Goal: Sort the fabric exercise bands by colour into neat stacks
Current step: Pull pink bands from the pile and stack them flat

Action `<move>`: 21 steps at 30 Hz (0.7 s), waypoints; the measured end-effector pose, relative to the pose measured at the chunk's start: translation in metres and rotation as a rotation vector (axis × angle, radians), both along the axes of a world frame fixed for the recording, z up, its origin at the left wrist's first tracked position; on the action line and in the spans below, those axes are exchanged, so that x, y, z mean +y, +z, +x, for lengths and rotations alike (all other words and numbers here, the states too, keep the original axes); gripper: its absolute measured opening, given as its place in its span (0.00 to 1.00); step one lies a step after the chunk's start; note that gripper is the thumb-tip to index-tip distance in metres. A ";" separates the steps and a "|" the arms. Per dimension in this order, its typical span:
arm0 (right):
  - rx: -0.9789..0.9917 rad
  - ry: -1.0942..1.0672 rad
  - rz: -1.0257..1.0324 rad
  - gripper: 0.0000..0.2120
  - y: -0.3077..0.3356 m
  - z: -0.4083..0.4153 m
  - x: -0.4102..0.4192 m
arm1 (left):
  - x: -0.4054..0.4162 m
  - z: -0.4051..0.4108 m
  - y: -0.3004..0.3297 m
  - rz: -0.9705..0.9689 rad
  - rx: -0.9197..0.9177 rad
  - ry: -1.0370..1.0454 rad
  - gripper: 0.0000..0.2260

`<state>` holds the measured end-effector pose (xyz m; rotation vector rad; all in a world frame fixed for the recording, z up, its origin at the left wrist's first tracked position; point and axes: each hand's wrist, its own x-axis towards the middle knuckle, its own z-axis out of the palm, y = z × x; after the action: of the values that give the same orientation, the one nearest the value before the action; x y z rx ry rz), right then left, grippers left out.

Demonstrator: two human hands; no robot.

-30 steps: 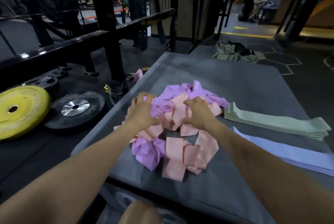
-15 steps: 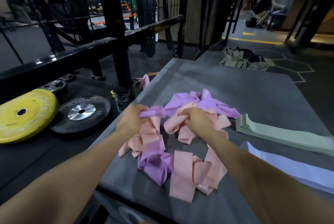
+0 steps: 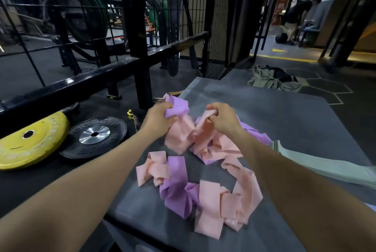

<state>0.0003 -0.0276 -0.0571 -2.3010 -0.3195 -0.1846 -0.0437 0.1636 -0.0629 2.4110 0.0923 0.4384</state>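
Left hand [image 3: 157, 118] grips a purple band [image 3: 179, 105]; right hand [image 3: 223, 118] grips a pink band [image 3: 205, 127], both raised above the grey surface [image 3: 284, 121]. A tangled pink-and-purple pile [image 3: 203, 190] lies below, with a green stack [image 3: 325, 166] to its right.

Dim gym, small ceiling spots far above yellow plate [image 3: 26, 141]. Warm glow far right of it, down corridor. Glare on black plate [image 3: 94, 134] hub beside it. Wide-angle bending at edges. Hands [image 3: 158, 118] slightly motion-blurred; background soft, perhaps out of focus.
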 end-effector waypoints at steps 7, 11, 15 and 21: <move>0.116 -0.066 -0.195 0.06 -0.008 -0.011 -0.034 | -0.022 -0.011 -0.017 0.114 0.228 -0.140 0.26; 0.176 0.007 -0.167 0.08 0.010 -0.023 -0.044 | -0.032 -0.015 -0.013 0.143 0.214 -0.103 0.21; 0.302 0.087 0.027 0.07 0.034 -0.036 -0.051 | -0.052 -0.020 0.003 0.124 0.096 -0.164 0.21; 0.280 0.187 0.470 0.09 0.068 -0.055 -0.055 | -0.081 -0.023 0.004 0.067 0.070 -0.275 0.08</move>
<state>-0.0543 -0.0828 0.0110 -1.7907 -0.3068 0.1441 -0.0666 0.0824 -0.0590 2.4581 -0.2250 0.2335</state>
